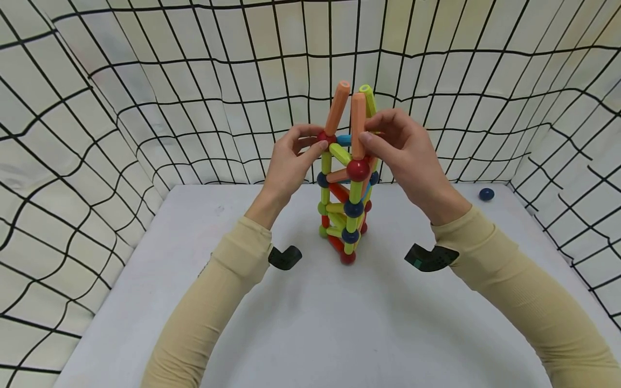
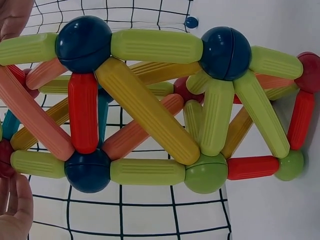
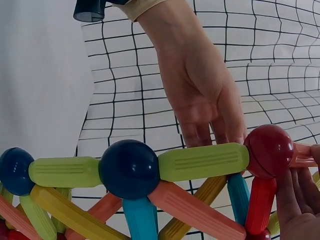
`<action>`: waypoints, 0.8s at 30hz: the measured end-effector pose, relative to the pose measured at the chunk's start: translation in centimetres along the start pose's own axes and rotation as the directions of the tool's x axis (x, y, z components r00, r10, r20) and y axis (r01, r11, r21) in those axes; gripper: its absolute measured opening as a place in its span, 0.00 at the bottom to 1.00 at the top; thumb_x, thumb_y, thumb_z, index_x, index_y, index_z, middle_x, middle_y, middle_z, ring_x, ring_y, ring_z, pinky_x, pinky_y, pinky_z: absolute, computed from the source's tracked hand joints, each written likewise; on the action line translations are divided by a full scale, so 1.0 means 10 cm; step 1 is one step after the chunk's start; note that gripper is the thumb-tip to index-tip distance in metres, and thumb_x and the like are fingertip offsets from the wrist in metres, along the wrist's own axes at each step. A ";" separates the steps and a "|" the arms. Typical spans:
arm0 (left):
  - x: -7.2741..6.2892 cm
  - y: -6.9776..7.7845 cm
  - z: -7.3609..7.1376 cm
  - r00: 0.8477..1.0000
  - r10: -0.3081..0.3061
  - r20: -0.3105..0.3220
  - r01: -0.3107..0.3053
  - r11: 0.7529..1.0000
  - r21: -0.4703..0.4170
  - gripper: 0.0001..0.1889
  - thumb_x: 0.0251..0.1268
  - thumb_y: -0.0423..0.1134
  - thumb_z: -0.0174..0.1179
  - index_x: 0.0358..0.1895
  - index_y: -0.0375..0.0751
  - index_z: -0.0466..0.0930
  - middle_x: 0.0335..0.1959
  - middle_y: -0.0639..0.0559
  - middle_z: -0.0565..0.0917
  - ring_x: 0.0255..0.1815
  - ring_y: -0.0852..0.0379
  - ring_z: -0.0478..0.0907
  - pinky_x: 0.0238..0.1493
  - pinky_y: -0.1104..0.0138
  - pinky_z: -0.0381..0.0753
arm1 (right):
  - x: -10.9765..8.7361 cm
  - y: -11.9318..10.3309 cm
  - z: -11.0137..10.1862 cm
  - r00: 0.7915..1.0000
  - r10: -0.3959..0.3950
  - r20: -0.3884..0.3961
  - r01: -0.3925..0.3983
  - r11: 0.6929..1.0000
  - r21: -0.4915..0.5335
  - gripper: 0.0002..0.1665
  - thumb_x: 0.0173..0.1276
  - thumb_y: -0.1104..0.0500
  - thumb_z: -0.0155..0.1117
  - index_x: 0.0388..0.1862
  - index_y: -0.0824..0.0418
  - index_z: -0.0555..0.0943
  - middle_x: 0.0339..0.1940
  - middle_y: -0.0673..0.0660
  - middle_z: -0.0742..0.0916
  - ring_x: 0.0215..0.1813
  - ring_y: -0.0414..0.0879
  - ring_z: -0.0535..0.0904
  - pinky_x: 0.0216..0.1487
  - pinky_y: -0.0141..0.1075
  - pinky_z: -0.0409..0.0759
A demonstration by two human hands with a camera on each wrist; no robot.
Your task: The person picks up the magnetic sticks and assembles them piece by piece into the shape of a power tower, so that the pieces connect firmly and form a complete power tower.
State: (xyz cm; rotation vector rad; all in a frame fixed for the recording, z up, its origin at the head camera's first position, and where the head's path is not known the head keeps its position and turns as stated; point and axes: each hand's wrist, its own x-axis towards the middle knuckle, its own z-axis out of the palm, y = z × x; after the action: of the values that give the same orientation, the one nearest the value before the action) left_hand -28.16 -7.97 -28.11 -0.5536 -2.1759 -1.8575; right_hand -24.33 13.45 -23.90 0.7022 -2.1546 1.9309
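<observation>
A tall tower of ball-and-rod building pieces (image 1: pixel 353 209) stands upright on the table, with red, navy and lime balls joined by coloured rods. At its top left, my left hand (image 1: pixel 291 156) pinches a red ball (image 1: pixel 326 140) between thumb and fingers; a salmon rod (image 1: pixel 338 108) leans up from that ball. My right hand (image 1: pixel 409 156) pinches another salmon rod (image 1: pixel 358 121), upright on the front red ball (image 1: pixel 358 170). Behind it a lime rod (image 1: pixel 367 97) sticks up, its foot hidden. In the left wrist view, the left fingertips (image 2: pixel 20 195) touch the red ball (image 2: pixel 6 157).
A loose navy ball (image 1: pixel 486 194) lies near the back right corner of the white table (image 1: pixel 310 334). Black netting (image 1: pixel 218 81) over pale walls surrounds the table at the back and sides. Dark wrist cameras (image 1: pixel 285 257) are at both sleeves.
</observation>
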 end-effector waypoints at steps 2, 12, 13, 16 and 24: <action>0.00 0.00 0.00 1.000 0.005 0.010 -0.005 1.000 0.007 0.18 0.70 0.39 0.59 0.60 0.39 0.74 0.55 0.49 0.77 0.59 0.56 0.74 0.60 0.62 0.75 | -0.01 0.01 -0.01 1.000 0.003 0.003 -0.002 1.000 -0.007 0.14 0.71 0.59 0.62 0.53 0.60 0.73 0.52 0.60 0.80 0.56 0.52 0.77 0.57 0.36 0.79; -0.02 0.01 -0.04 0.999 0.015 0.051 -0.015 1.000 -0.004 0.19 0.71 0.39 0.58 0.62 0.41 0.74 0.56 0.50 0.78 0.58 0.57 0.75 0.58 0.62 0.76 | -0.11 0.23 -0.20 0.998 0.023 -0.057 -0.019 0.998 0.066 0.18 0.71 0.56 0.62 0.56 0.61 0.74 0.57 0.61 0.80 0.56 0.53 0.79 0.60 0.35 0.77; -0.03 0.01 -0.05 0.999 0.016 0.047 -0.016 1.000 -0.005 0.19 0.71 0.39 0.58 0.62 0.41 0.74 0.56 0.50 0.78 0.58 0.57 0.75 0.58 0.62 0.76 | -0.13 0.30 -0.24 0.996 0.031 -0.086 -0.024 0.996 0.084 0.18 0.71 0.56 0.63 0.56 0.62 0.74 0.57 0.61 0.80 0.56 0.53 0.79 0.59 0.34 0.77; -0.05 0.01 -0.10 0.999 0.022 0.044 -0.022 1.000 -0.001 0.19 0.70 0.40 0.60 0.61 0.41 0.74 0.55 0.50 0.79 0.56 0.56 0.75 0.57 0.62 0.76 | -0.18 0.56 -0.43 0.978 0.079 -0.191 -0.053 0.989 0.135 0.19 0.70 0.55 0.64 0.55 0.62 0.75 0.57 0.62 0.80 0.56 0.51 0.78 0.58 0.32 0.77; -0.12 -0.01 -0.25 0.992 0.005 0.129 -0.009 0.999 0.032 0.22 0.65 0.40 0.65 0.62 0.42 0.74 0.52 0.48 0.78 0.53 0.54 0.76 0.56 0.62 0.77 | -0.37 1.39 -1.28 0.801 0.396 -0.449 -0.237 0.898 0.370 0.23 0.66 0.56 0.68 0.55 0.60 0.71 0.53 0.56 0.78 0.56 0.45 0.77 0.56 0.28 0.77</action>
State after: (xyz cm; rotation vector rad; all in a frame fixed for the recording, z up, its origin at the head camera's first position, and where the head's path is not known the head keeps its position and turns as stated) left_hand -27.25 -10.59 -28.23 -0.6912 -2.2773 -1.8266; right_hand -29.66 27.47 -35.92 -0.1801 -1.7394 2.3021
